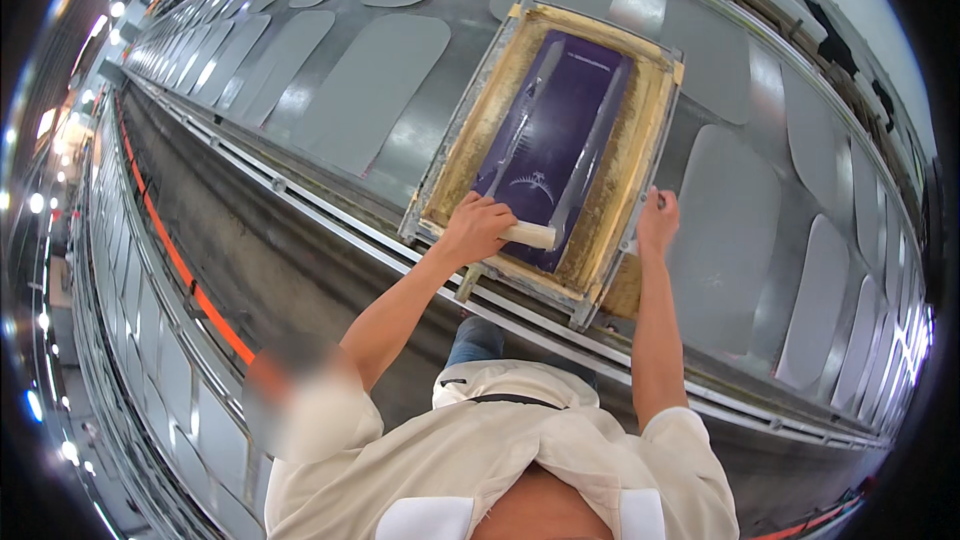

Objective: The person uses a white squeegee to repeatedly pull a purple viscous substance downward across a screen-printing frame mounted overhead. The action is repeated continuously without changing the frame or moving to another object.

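A screen-printing frame (462, 145) lies tilted across the long table, its wooden rim stained yellow-brown. Inside it, the purple mesh area (550, 125) carries a small pale design, with glossy strips along both long sides. Over the near end of the mesh, my left hand (478, 228) is closed around a squeegee (530, 234) with a pale bar-shaped handle; its blade is hidden. My right hand (658, 223) is curled closed beside the frame's right edge. What its fingers hold, if anything, I cannot make out.
Flat grey rounded panels (375, 75) lie in rows along the shiny table, on both sides of the frame. A metal rail (330, 210) runs along the near edge. Behind me to the left, an orange strip (190, 270) borders another table of similar panels.
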A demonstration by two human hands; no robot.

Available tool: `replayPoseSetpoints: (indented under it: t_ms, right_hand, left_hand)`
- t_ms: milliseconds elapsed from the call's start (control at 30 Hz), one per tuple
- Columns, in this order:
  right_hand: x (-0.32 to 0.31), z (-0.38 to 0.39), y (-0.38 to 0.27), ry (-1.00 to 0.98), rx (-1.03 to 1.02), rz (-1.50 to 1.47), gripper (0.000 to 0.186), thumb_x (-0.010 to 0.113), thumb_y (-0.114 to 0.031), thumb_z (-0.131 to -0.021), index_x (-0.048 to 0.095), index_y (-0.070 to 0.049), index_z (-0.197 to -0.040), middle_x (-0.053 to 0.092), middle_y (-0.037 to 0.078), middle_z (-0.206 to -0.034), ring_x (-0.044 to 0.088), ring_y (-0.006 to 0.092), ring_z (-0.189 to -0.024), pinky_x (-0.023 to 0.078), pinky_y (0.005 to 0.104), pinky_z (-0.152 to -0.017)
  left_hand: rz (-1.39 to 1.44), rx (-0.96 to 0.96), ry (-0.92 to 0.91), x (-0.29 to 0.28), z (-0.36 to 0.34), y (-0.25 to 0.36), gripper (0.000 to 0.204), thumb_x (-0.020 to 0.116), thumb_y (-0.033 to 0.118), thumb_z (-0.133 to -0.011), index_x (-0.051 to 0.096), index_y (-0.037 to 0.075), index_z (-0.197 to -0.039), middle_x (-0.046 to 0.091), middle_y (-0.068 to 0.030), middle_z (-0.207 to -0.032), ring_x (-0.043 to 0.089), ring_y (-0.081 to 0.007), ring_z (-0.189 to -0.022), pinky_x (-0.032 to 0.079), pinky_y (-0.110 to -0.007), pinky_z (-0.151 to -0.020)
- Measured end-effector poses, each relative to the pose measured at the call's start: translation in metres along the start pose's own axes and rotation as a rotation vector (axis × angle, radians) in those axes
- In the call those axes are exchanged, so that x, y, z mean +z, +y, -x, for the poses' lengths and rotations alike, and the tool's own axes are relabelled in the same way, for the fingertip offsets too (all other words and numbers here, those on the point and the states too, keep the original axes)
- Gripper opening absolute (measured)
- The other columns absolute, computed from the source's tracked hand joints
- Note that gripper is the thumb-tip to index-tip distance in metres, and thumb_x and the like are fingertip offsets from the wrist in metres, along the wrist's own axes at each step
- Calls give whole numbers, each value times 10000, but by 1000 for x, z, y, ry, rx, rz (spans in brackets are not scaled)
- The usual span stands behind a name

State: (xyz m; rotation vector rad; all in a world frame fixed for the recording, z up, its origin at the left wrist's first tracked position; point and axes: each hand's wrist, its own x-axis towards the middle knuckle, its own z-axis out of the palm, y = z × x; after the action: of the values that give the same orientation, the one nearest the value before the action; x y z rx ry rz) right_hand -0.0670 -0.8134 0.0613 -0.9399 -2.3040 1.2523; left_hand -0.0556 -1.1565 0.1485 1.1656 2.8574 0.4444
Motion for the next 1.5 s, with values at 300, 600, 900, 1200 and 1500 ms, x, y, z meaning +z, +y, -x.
replayPoseSetpoints:
  t_ms: [300, 600, 900, 1200, 1500]
  right_hand:
    - [17, 4, -2, 59, -36, 31, 253, 635, -287, -966, 649, -34, -980, 690, 164, -857, 642, 321, -766, 488, 423, -717]
    - [11, 1, -13, -99, 137, 242, 297, 588, -347, -992, 680, -71, -1051, 717, 205, -969, 673, 386, -899, 507, 455, -792]
    - [22, -97, -72, -380, -142, 521, 425, 643, -382, -963, 652, -88, -1270, 679, 183, -1215, 589, 371, -1202, 462, 465, -1027]
    - [152, -266, -191, -735, -432, 605, 473, 771, -379, -824, 698, -75, -1179, 728, 153, -1096, 628, 354, -1148, 489, 476, -1008]
    - [157, -206, -168, -791, -466, 645, 233, 788, -279, -825, 738, -117, -984, 732, 120, -903, 684, 354, -890, 539, 463, -802]
  left_hand:
    - [-36, 132, 4, -1, 56, -20, 361, 718, 74, -672, 677, 127, -1026, 697, 7, -1074, 623, -222, -934, 455, -406, -892]
    - [-32, 190, 19, 18, -67, -73, 448, 713, 23, -637, 674, 112, -1075, 682, -14, -1085, 606, -234, -951, 425, -408, -898]
    - [-142, 221, 57, 39, -335, -180, 261, 732, 81, -720, 705, 142, -972, 696, -28, -1008, 635, -259, -974, 457, -450, -905]
    - [-13, 101, -200, 6, -437, -197, 271, 808, 286, -754, 758, 117, -960, 721, -121, -843, 685, -354, -848, 528, -465, -780]
    - [11, 56, -192, 19, -369, -174, 198, 795, 261, -761, 762, 154, -924, 723, -102, -827, 692, -348, -835, 536, -467, -770]
